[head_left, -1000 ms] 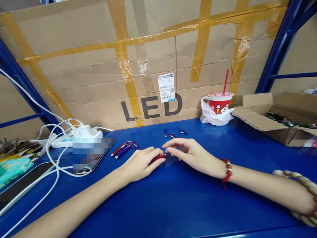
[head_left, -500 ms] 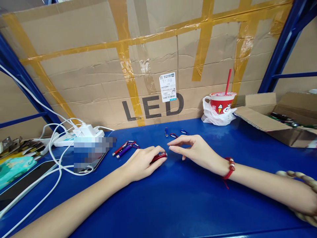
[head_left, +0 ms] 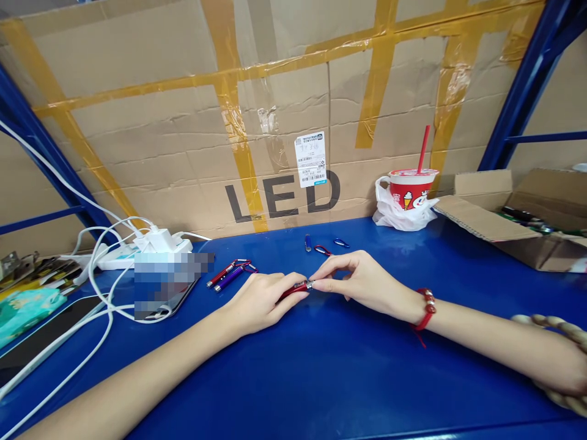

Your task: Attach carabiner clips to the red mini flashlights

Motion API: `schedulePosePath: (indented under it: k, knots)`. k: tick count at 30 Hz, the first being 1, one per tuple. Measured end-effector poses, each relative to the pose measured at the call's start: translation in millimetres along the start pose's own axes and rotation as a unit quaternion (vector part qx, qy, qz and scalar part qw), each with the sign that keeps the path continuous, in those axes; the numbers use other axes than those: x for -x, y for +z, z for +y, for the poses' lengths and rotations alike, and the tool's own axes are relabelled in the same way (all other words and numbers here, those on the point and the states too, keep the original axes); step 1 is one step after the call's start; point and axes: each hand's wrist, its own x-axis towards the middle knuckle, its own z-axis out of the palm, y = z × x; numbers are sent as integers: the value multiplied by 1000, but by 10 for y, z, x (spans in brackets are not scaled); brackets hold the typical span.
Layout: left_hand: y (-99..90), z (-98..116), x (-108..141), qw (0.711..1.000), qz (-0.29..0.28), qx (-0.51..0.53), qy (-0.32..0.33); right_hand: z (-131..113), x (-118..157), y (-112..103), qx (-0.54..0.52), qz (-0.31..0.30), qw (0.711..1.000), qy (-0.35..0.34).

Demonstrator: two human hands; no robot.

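Note:
My left hand [head_left: 266, 300] is closed around a small red pocket flashlight [head_left: 296, 291], whose silver end points right. Thumb and forefinger of my right hand [head_left: 353, 280] pinch that silver end; whether a small separate piece is between them is hidden. To the left lie a red flashlight [head_left: 221, 276] and a purple flashlight [head_left: 229, 280], each with a carabiner clip. Beyond my hands are a short blue flashlight body [head_left: 307, 243], a red carabiner [head_left: 322, 250] and a blue carabiner [head_left: 341, 242].
A red drink cup [head_left: 413, 192] with a straw stands in a plastic bag at the back right. Beside it is an open cardboard box [head_left: 518, 244]. White cables and a power strip [head_left: 117, 260] are at left, near phones. A taped carton [head_left: 183, 153] forms the back wall.
My right hand has come slightly left, and its thumb and forefinger have closed on the silver end of the red flashlight. My left hand keeps its hold.

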Motion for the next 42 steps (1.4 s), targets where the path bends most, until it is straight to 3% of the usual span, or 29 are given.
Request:
schedulePosePath:
  k: [9, 16, 25, 35, 38, 42]
  knots:
    - [18, 33, 0, 999, 13, -17, 27, 24, -26, -31, -18, -27, 999, 22]
    - [7, 172, 25, 997, 22, 62, 35, 29, -6, -70, 0, -50, 998, 42]
    - [103, 219, 59, 986, 140, 9, 88, -61, 36, -60, 39, -33, 998, 27]
    - [94, 211, 38, 984, 163, 53, 42, -80, 53, -3, -151, -74, 972, 166]
    - [96, 198, 23, 983, 154, 101, 3, -66, 32, 7, -137, -63, 977, 151]
    - [92, 192, -3, 979, 137, 138, -64, -41, 8, -5, -12, -6, 997, 73]
